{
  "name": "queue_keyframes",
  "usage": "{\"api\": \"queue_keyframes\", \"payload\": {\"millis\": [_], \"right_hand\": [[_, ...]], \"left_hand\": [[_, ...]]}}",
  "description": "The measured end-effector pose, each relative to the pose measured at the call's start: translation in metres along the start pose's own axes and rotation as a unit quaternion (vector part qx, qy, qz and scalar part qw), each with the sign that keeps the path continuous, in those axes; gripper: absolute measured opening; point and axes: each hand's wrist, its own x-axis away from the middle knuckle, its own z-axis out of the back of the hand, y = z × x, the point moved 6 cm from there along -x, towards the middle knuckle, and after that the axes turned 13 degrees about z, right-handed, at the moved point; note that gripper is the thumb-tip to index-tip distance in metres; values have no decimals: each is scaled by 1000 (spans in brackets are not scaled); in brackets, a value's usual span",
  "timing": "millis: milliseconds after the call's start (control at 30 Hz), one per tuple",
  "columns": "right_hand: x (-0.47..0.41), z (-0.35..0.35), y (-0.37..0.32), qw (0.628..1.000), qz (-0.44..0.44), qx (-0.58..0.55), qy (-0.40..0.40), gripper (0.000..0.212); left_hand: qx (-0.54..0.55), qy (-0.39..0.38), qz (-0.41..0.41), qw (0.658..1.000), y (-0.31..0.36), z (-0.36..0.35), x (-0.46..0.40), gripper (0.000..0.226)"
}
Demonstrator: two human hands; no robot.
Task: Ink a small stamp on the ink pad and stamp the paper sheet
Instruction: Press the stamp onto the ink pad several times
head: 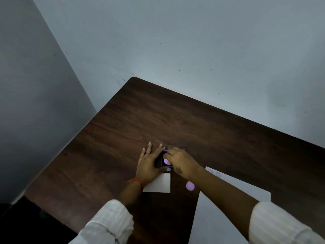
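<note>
Apparently inking: the left hand (pixel 149 164) lies flat steadying the dark square ink pad (pixel 161 162) while the right hand (pixel 177 160) pinches the small lilac round stamp (pixel 166 161) onto it; next, carry it to the white paper sheet (pixel 228 217) at five o'clock.

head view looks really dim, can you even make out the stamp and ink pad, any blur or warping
Head view: underexposed, no glare. The ink pad reads as a dark block, the stamp only as a soft pink patch under the right hand; faint marks show on the paper sheet; wide-angle tilt skews the table edges.
</note>
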Motion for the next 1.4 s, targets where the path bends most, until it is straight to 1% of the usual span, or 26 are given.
{"api": "queue_keyframes", "payload": {"millis": [133,233,300,333,433,467,533,600,633,700,800,900,967,1000,1100,1200,1267,1400], "right_hand": [[-1,-12,-9,997,-67,29,7,43],[0,-12,-11,998,-21,55,3,45],[1,-7,-5,1000,1,18,12,38],[1,-2,-1,1000,-7,-14,26,33],[4,12,14,982,-83,-138,97,20],[7,15,18,978,-100,-149,107,20],[15,13,21,985,-107,-114,73,22],[21,5,18,993,-86,-67,37,26],[22,2,16,996,-74,-41,31,28],[20,-3,13,996,-81,-17,25,32],[17,-4,11,994,-98,-14,42,31],[17,-5,12,999,-49,16,11,34],[18,-1,15,1000,-22,12,9,32],[18,0,16,1000,-24,9,16,32],[20,-2,13,995,-71,-17,61,31],[21,8,20,982,-121,-100,102,22],[27,17,31,973,-144,-138,116,20],[30,8,31,988,-120,-54,75,25]], "left_hand": [[-5,-1,-4,1000,-1,-1,0,80],[-13,-5,-2,1000,0,-1,1,80],[-12,-5,1,1000,0,0,1,82],[-10,-3,1,1000,1,1,1,83],[-3,-3,-1,1000,1,2,1,84],[-3,-5,-3,1000,0,2,1,84],[-3,-5,-6,1000,-1,1,1,85],[0,-5,-6,1000,-1,1,0,84],[0,-6,-6,1000,-1,0,0,84],[0,-7,-3,1000,-2,0,0,84],[4,-4,-9,1000,-2,0,1,84],[2,-1,-13,1000,-2,0,1,84],[2,-1,-13,1000,-3,0,0,83],[2,-3,-12,1000,-3,0,0,82],[-1,-6,-10,1000,-3,-1,0,81],[-2,-8,-7,1000,-1,1,1,81],[-6,-10,-7,1000,0,1,2,82],[-6,-9,-2,1000,1,1,2,84]]}}
